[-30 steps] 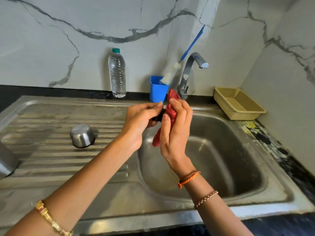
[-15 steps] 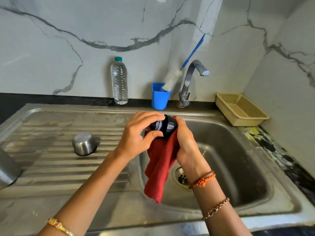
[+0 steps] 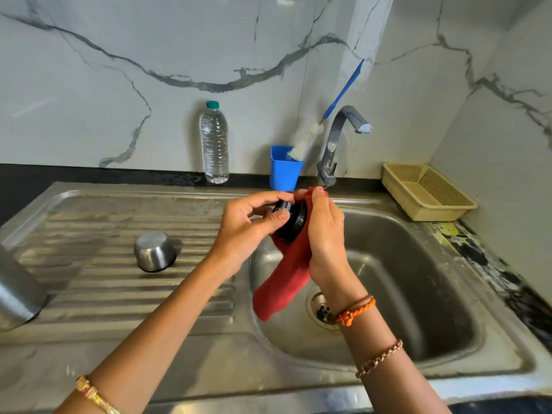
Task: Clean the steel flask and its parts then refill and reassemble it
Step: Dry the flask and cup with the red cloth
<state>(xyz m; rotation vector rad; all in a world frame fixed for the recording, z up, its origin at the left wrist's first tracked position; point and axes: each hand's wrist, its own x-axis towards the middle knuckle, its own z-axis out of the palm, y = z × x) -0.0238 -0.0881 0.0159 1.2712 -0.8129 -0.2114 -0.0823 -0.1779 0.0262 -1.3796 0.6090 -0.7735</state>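
Steel front rim: the sink (image 3: pixel 493 380) edge runs along the bottom, both forearms crossing it.
Basin: open below the hands, drain (image 3: pixel 322 309) bare.
Left hand (image 3: pixel 245 225): fingers and thumb pinch the black stopper (image 3: pixel 291 222) above the basin's left edge.
Right hand (image 3: pixel 325 231): curled round the red cloth (image 3: pixel 280 288), pressing it on the stopper; the cloth's tail hangs free.
Drainboard: cup (image 3: pixel 153 249) inverted; flask (image 3: pixel 15 291) at the left frame edge.
Back ledge: bottle (image 3: pixel 214 143), blue holder (image 3: pixel 283 171) with brush (image 3: pixel 307 141), tap (image 3: pixel 337 141), basket (image 3: pixel 427 191).
Walls: veined marble, corner at right.
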